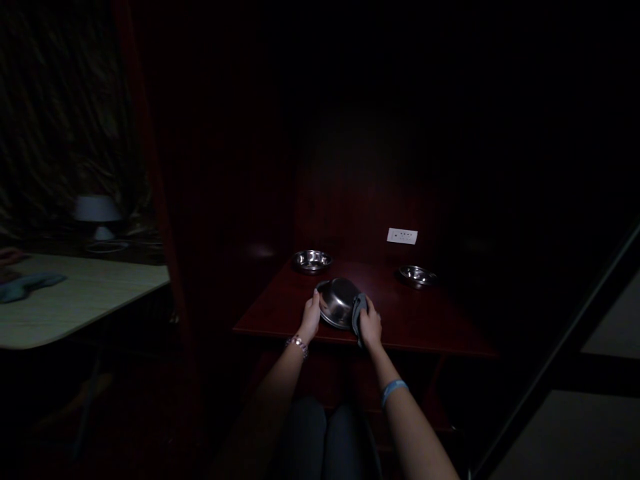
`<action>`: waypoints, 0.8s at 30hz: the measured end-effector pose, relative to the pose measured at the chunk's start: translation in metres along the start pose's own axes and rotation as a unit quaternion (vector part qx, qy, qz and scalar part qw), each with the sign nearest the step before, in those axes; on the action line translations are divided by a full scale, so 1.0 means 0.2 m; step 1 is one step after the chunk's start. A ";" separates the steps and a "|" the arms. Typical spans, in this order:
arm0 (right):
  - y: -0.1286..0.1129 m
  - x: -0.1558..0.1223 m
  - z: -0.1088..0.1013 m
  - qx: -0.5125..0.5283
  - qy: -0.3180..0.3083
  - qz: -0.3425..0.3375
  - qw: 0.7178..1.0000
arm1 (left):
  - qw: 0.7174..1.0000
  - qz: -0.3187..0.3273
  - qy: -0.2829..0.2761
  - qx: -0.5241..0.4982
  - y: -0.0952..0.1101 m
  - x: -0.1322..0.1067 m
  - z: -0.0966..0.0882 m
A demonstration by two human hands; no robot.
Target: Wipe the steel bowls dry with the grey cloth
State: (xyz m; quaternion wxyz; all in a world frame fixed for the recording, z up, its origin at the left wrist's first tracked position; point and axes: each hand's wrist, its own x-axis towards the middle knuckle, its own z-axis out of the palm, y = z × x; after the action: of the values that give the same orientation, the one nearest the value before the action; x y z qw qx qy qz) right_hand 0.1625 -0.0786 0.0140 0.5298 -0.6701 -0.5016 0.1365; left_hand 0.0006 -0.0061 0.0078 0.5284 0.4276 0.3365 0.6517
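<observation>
A steel bowl (pixel 339 301) is held tilted above the front of the dark red shelf (pixel 280 310), its outer base turned up toward me. My left hand (pixel 311 316) grips its left rim, the thumb on the outer side. A grey cloth (pixel 357 315) is bunched in my right hand (pixel 371 323), pressed against the bowl's right side. Fingers of both hands are partly hidden behind the bowl and cloth. Farther back on the shelf, one steel bowl (pixel 312 261) stands upright at the left and another steel bowl (pixel 417 275) at the right.
A white socket plate (pixel 403 236) sits on the back panel. Off to the left is a pale table (pixel 115 280) with a bluish cloth (pixel 31 287) and part of another person's hand (pixel 11 256). A white lamp (pixel 97 210) stands beyond it. Dark panels flank the shelf.
</observation>
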 end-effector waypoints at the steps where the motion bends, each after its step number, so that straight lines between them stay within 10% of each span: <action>1: 0.00 0.00 0.00 -0.001 -0.002 -0.001 1.000 | 1.000 0.000 0.001 -0.001 0.00 0.00 0.00; 16: -0.01 0.00 0.01 0.017 0.120 -0.114 0.986 | 1.000 0.006 0.014 -0.004 0.04 -0.03 0.02; 24: -0.01 0.01 0.01 0.182 -0.013 -0.102 0.978 | 1.000 0.001 0.027 -0.003 0.04 -0.03 0.02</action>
State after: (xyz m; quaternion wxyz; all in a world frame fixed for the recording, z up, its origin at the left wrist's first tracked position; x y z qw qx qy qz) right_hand 0.1606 -0.0756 0.0162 0.6472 -0.5061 -0.5411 0.1795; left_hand 0.0014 -0.0133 0.0158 0.5198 0.4089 0.3483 0.6643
